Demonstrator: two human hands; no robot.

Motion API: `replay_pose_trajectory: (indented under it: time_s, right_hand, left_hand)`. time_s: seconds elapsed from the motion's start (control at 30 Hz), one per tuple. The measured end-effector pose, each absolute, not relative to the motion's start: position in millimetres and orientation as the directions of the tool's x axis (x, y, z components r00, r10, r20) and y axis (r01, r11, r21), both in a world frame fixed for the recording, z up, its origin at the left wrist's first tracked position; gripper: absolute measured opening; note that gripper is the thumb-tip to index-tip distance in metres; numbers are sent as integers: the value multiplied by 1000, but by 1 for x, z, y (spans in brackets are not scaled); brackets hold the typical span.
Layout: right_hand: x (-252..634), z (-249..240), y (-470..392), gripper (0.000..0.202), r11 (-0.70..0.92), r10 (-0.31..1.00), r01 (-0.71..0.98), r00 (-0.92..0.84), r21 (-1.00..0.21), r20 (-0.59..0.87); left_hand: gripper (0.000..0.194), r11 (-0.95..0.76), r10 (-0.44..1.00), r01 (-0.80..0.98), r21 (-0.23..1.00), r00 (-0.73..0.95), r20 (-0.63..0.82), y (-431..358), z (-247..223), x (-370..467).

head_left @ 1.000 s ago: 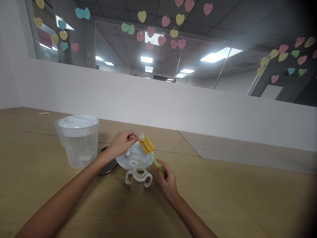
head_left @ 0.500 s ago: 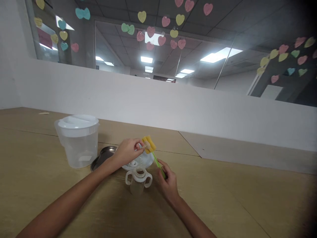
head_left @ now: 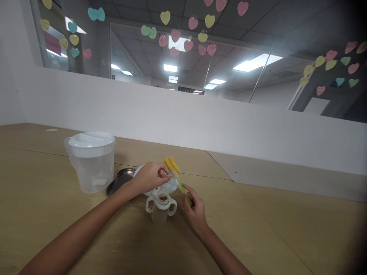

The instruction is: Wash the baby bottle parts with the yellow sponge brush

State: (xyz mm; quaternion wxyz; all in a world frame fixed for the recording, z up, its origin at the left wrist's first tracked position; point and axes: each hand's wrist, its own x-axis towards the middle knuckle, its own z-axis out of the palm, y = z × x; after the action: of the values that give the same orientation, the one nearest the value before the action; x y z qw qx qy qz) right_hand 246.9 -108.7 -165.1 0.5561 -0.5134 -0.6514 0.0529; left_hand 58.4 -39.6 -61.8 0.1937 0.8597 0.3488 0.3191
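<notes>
My right hand (head_left: 195,208) is closed round the green handle of a bottle brush (head_left: 172,164) with a yellow sponge head, tilted up and to the left. Between thumb and fingertips, my left hand (head_left: 151,176) pinches a small clear bottle nipple (head_left: 172,174), held in front of the brush where sponge and handle meet. Just below, a clear baby bottle (head_left: 159,214) stands upright and uncapped, with a white two-handled collar round its neck. Behind it lies a white bowl (head_left: 172,187), partly hidden by my left hand, with a small white part (head_left: 156,191) at its near side.
A lidded clear pitcher (head_left: 93,168) stands to the left on the wooden table (head_left: 258,229). Beside it, partly behind my left forearm, is a dark metal tray (head_left: 120,179). A white wall (head_left: 172,118) with a window above rises behind the table.
My left hand has moved slightly right and down with the nipple, from in front of the yellow sponge to the sponge's base. My right hand stays almost still.
</notes>
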Motion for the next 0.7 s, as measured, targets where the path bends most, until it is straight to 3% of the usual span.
replay_pose_trajectory:
  time_s: [0.23, 0.4, 0.57, 0.7]
  right_hand:
    - [248, -165, -109, 36, 473, 732, 592, 148, -652, 665]
    - [250, -166, -108, 35, 470, 724, 593, 166, -654, 670]
    - [249, -167, -106, 35, 485, 717, 578, 168, -657, 677]
    - [249, -168, -106, 34, 482, 711, 586, 173, -652, 681]
  left_hand:
    - [21, -680, 688, 418, 602, 648, 327, -40, -58, 54]
    - [26, -699, 688, 428, 573, 619, 378, -38, -44, 42]
    - [33, -675, 735, 557, 484, 559, 383, -26, -25, 10]
    - [32, -595, 803, 676, 434, 515, 300, -9, -26, -13]
